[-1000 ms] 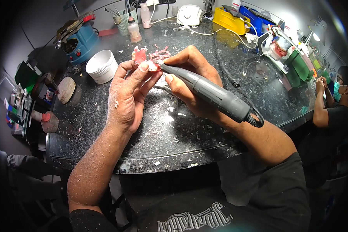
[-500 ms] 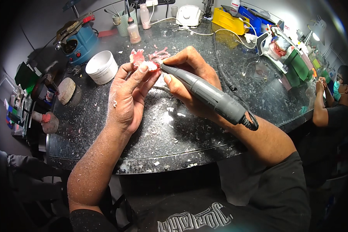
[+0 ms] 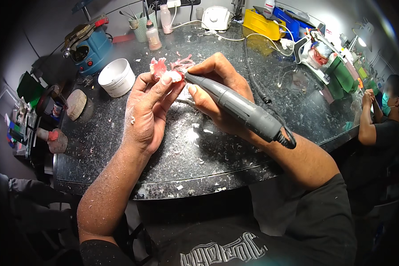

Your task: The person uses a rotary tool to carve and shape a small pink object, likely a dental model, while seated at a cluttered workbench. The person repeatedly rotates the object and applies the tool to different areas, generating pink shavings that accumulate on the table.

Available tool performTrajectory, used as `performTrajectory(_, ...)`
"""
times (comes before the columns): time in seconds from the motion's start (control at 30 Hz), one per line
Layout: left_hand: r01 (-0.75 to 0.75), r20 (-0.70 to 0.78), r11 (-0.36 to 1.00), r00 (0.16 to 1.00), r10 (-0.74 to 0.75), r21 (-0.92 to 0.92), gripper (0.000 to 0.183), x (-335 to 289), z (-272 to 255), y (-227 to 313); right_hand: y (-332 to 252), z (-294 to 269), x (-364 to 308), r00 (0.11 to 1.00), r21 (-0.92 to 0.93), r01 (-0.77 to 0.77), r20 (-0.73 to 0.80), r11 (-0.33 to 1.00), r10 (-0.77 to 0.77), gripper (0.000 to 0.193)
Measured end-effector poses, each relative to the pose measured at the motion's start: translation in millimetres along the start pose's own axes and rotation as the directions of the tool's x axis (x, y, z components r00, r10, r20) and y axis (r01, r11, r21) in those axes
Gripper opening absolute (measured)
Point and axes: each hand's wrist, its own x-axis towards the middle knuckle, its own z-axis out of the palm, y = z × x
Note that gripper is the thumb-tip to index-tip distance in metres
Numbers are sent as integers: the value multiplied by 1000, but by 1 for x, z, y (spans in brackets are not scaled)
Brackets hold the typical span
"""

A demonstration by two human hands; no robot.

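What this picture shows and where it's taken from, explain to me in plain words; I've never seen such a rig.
There is no robot here. A wide fisheye camera on a person's head looks down, so straight edges bend near the rim.

The bare left hand pinches a small pink-and-white piece in its fingers. The right hand grips a thick, dark grey pen-shaped tool, its tip at the piece; whether they touch is too small to tell.

White scraps litter the dark table. A white tub and a blue machine stand to the left.
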Motion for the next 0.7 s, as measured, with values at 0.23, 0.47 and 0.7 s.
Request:
performTrajectory(0.23, -9, 10, 999, 1000, 8, 32, 21, -2, 0, 0, 2, 1, 0, 1000, -10, 3, -14, 1000, -3, 28)
performTrajectory(0.47, -9, 5, 999, 1000, 9, 41, 22, -2, -3, -2, 2, 0, -1, 1000, -60, 22, 23, 998, -20, 27)
performTrajectory(0.7, -6, 28, 1000, 1000, 6, 11, 22, -2, 6, -1, 4, 0, 7, 971, 163, -62, -219, 985, 97, 32)
